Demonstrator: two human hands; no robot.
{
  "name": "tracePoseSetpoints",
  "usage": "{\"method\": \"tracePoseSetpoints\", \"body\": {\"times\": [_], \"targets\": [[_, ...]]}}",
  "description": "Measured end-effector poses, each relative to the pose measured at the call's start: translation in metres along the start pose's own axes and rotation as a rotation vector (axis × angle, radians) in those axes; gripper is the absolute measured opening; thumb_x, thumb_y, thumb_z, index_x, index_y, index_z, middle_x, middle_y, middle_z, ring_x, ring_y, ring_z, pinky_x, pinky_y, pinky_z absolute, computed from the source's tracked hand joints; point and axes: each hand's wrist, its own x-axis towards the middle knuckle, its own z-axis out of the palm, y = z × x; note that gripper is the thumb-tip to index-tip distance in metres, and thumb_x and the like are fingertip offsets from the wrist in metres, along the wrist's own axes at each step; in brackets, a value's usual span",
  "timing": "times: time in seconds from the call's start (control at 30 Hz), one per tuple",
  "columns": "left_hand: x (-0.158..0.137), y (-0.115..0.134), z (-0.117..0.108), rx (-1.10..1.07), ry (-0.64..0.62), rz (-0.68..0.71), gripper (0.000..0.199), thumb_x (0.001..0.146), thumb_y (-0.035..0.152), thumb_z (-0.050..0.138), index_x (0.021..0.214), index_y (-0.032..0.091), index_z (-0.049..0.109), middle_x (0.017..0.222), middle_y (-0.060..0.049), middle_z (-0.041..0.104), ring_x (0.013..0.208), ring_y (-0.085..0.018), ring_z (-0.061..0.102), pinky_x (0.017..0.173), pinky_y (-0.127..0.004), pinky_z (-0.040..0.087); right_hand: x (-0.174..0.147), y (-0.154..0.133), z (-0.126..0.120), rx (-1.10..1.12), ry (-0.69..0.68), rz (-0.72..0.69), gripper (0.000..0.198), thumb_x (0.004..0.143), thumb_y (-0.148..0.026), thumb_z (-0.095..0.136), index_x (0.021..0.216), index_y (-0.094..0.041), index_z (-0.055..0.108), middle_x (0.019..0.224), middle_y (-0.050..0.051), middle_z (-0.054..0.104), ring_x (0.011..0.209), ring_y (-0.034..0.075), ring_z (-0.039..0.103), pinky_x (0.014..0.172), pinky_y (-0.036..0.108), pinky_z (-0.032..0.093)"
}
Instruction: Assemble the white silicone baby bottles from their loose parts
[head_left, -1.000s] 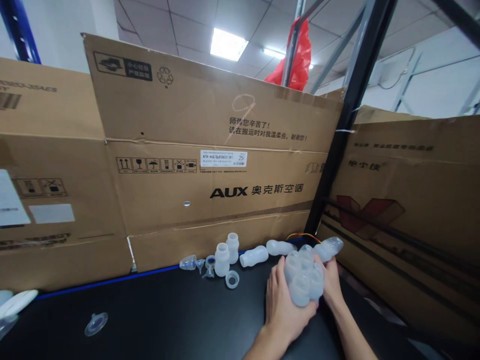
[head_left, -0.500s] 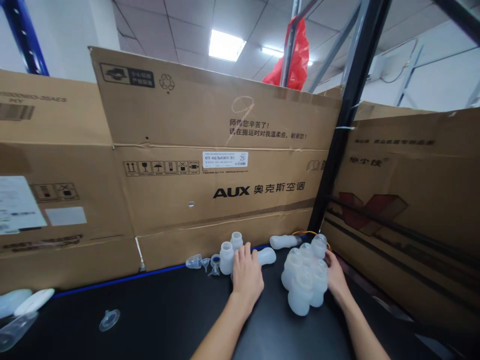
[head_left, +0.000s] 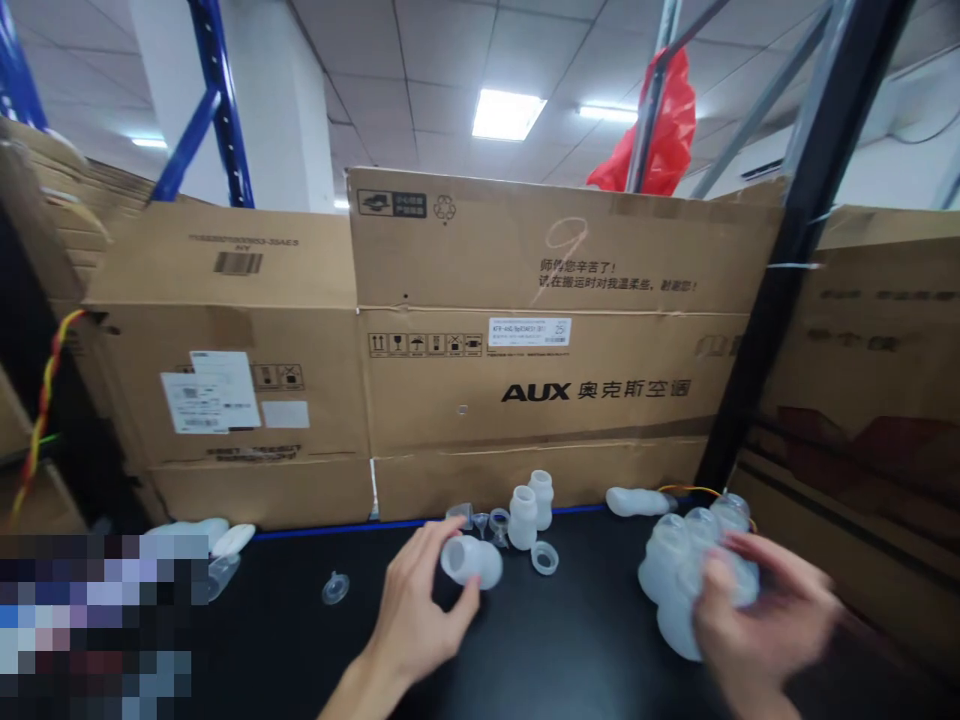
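My left hand (head_left: 420,590) is closed around a small translucent white plastic bottle (head_left: 487,566), tilted so its open mouth faces toward me and to the left. On the right, my right hand (head_left: 772,615) is at a cluster of similar translucent bottles (head_left: 679,625), covering part of it. Motion blurs its fingers, and whether they grip a bottle is unclear. Two upright bottles, a nearer one (head_left: 523,520) and a farther one (head_left: 541,497), stand beyond my left hand. A clear ring-shaped part (head_left: 544,558) lies just in front of them.
Small clear funnel-like parts (head_left: 498,527) sit by the cardboard wall (head_left: 420,480). Another clear piece (head_left: 336,588) lies on the black tabletop (head_left: 555,650). One bottle (head_left: 637,501) is on its side at the back; pale items (head_left: 232,541) lie at the left. A black post (head_left: 780,270) rises at right.
My left hand has moved left and nearer with a bottle in it. My right hand has come round to the front of the cluster. The view has turned left.
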Motion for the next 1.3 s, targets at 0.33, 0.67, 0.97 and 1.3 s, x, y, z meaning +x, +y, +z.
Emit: {"method": "tracePoseSetpoints", "body": {"times": [0.33,0.67,0.97,1.3], "targets": [[-0.059,-0.081,-0.038,-0.003,0.021,-0.237,0.056,0.09,0.034,0.065,0.142,0.026,0.047,0.115,-0.005,0.076,0.095,-0.021,0.075,0.079,-0.031,0.06,-0.08,-0.008,0.144,0.023,-0.69,0.059,0.083,0.069,-0.059,0.08,0.144,-0.035,0.055,0.148,0.01,0.049,0.141,0.04,0.047,0.112,0.056,0.041],[-0.063,-0.078,-0.033,-0.084,-0.155,-0.342,0.044,0.094,0.036,0.06,0.138,0.03,0.055,0.129,-0.005,0.074,0.114,-0.025,0.072,0.1,-0.04,0.057,-0.075,0.008,0.145,0.082,-0.589,0.001,0.048,0.089,-0.062,0.059,0.119,-0.025,0.065,0.123,0.01,0.06,0.118,0.032,0.058,0.104,0.05,0.048],[-0.069,-0.091,-0.018,-0.082,-0.055,-0.298,0.049,0.091,0.036,0.062,0.139,0.03,0.057,0.129,-0.005,0.075,0.114,-0.025,0.074,0.097,-0.037,0.06,-0.084,0.0,0.142,0.028,-0.61,-0.081,0.049,0.091,-0.06,0.059,0.13,-0.032,0.066,0.14,0.01,0.05,0.133,0.034,0.053,0.112,0.049,0.043],[-0.063,-0.081,-0.028,0.03,-0.183,-0.32,0.05,0.094,0.039,0.059,0.143,0.03,0.051,0.113,-0.004,0.078,0.101,-0.025,0.075,0.091,-0.038,0.057,-0.088,-0.002,0.136,-0.041,-0.767,-0.152,0.057,0.095,-0.055,0.056,0.149,-0.036,0.049,0.156,0.008,0.053,0.149,0.038,0.04,0.119,0.07,0.025]]}}
